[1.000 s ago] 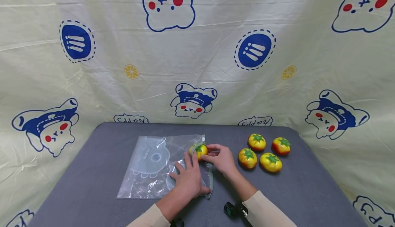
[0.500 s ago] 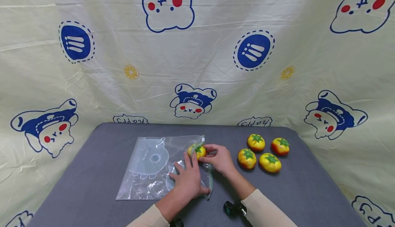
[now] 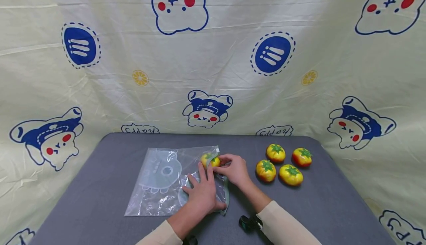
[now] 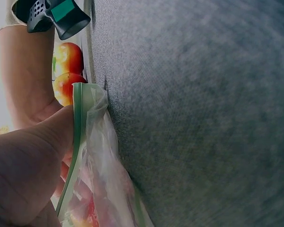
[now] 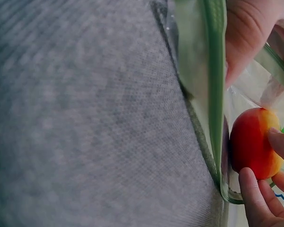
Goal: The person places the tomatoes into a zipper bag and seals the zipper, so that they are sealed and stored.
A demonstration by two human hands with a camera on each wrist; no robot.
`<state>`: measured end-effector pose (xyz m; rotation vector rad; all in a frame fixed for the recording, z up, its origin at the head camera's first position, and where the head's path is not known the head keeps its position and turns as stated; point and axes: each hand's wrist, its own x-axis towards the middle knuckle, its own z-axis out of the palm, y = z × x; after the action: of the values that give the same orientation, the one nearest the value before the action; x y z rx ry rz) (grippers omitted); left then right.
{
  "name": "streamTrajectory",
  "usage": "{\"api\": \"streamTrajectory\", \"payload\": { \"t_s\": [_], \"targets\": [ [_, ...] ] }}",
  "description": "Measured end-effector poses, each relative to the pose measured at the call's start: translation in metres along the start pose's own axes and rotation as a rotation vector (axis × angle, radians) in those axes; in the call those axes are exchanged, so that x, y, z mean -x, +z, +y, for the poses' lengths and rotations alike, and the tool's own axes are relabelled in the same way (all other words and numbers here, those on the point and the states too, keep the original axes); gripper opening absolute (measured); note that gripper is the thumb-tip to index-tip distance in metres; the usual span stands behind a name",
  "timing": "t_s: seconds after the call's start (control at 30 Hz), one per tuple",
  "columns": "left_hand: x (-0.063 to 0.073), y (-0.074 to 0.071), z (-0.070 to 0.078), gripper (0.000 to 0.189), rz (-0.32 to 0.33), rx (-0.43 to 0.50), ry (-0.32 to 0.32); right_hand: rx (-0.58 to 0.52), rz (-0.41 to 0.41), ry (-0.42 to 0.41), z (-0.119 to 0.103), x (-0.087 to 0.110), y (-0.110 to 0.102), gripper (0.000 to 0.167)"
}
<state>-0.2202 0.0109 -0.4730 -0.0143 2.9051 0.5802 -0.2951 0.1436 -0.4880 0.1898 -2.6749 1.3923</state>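
A clear zip bag (image 3: pixel 161 185) with a green zip edge lies flat, its mouth to the right. My left hand (image 3: pixel 202 192) spreads straight fingers over the mouth, with the thumb at the near edge, holding it apart. A red-and-yellow tomato (image 5: pixel 255 142) with green leaves sits just within the mouth. My right hand (image 3: pixel 235 170) grips it from the right, thumb and fingertips on its sides. In the left wrist view, the zip edge (image 4: pixel 77 127) runs beside the left thumb; the tomato in the bag is only partly visible there.
Several more tomatoes, one of them the nearest tomato (image 3: pixel 291 175), stand to the right of the right hand on the grey table (image 3: pixel 100 185). A printed curtain (image 3: pixel 213 60) hangs behind the table. A black wrist device (image 3: pixel 249 223) is at the right sleeve.
My right hand has moved slightly left, taking the tomato further into the bag's mouth. The left hand and the other tomatoes have stayed in place.
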Motion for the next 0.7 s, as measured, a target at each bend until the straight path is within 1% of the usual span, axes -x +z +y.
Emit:
{"api": "streamTrajectory", "payload": {
  "t_s": [0.13, 0.33, 0.4, 0.7],
  "targets": [
    [-0.0001, -0.0001, 0.0003, 0.139, 0.0, 0.01, 0.0, 0.01, 0.005, 0.003, -0.0004, -0.0007, 0.0008, 0.044],
    [-0.0007, 0.0004, -0.0001, 0.141, 0.007, 0.01, 0.007, -0.037, -0.018, 0.02, -0.0022, 0.0002, 0.0002, 0.044],
    [-0.0006, 0.0006, -0.0002, 0.141, 0.01, 0.007, 0.011, -0.046, -0.019, 0.014, -0.0019, 0.0007, 0.0004, 0.044],
    [0.0006, 0.0013, -0.0002, 0.139, 0.015, 0.003, 0.027, -0.005, 0.013, -0.008, -0.0001, -0.0037, 0.0021, 0.035]
  ]
}}
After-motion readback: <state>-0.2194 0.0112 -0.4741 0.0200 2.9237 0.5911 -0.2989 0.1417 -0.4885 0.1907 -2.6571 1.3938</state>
